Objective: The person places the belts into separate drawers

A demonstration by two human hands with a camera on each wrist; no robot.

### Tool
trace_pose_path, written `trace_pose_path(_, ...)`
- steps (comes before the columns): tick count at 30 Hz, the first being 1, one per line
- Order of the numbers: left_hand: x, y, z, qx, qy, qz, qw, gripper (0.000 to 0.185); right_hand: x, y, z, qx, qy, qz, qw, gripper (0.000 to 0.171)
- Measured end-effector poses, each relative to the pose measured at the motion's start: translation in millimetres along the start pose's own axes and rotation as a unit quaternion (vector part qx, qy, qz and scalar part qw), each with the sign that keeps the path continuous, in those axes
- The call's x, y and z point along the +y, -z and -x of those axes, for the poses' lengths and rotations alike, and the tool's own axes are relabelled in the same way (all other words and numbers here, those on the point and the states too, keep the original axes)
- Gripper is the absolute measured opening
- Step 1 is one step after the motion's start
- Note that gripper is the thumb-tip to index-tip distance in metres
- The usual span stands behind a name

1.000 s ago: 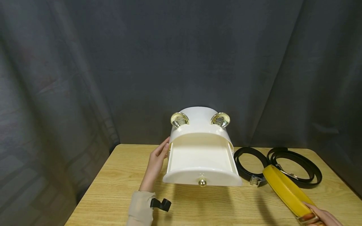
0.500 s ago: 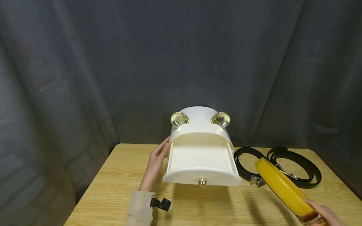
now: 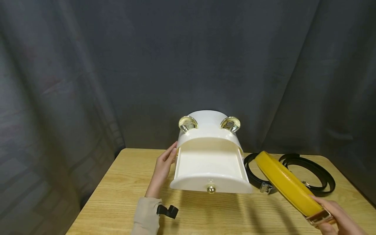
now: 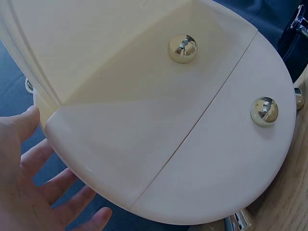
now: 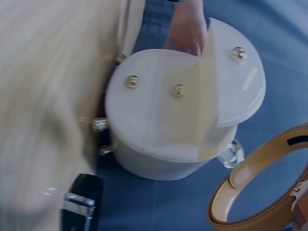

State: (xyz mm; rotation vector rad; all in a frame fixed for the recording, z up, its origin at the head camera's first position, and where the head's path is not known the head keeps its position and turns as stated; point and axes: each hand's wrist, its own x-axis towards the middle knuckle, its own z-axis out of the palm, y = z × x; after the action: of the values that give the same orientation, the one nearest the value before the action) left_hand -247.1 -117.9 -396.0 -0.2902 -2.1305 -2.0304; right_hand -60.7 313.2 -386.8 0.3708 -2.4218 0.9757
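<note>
A white rounded storage box (image 3: 205, 125) with two gold ear-shaped pieces stands at mid-table. Its upper drawer (image 3: 210, 163) is pulled out, with a gold knob (image 3: 211, 189) on the front; a bare drawer floor shows. The person's left hand (image 3: 162, 163) rests against the box's left side, fingers fairly straight and spread in the left wrist view. At lower right, the right hand (image 3: 337, 212) pinches a coiled yellow belt (image 3: 285, 179) by its gold buckle end, above the table. The belt's far end points toward the drawer, and its loop shows from the side in the right wrist view.
Two coiled black belts lie right of the box: one black belt (image 3: 249, 169) close beside it, partly behind the yellow one, the other black belt (image 3: 326, 176) farther right. A dark curtain (image 3: 205, 65) hangs behind the wooden table (image 3: 117, 195).
The right hand has brought the yellow belt leftward and up, its far end now overlapping the nearer black belt. The left hand and box stay nearly where they were.
</note>
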Motion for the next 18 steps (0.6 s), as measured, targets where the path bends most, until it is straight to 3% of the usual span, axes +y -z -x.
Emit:
trace_pose_path(3, -0.4, -0.3, -0.3, 0.000, 0.000, 0.000, 1.0000, 0.045, 0, -5, 0, 0.024, 0.016, -0.016, 0.999, 0.082)
trace_pose_path(6, -0.4, -0.4, 0.1, 0.001, 0.002, 0.000, 1.0000, 0.045, -10, -9, -2, 0.057, 0.025, -0.037, 0.997, 0.067)
trace_pose_path(10, 1.2, -0.4, 1.1, 0.002, 0.004, 0.000, 1.0000, 0.045, -32, -12, -7, 0.080, 0.033, -0.046, 0.995, 0.047)
trace_pose_path(15, 3.5, -1.1, 1.8, 0.002, 0.001, 0.001, 1.0000, 0.045, -58, -15, -16, 0.093, 0.031, -0.056, 0.994, 0.040)
trace_pose_path(18, 4.0, -1.5, 1.8, 0.003, 0.000, 0.002, 1.0000, 0.045, -65, -17, -23, 0.106, 0.075, -0.105, 0.986, 0.034)
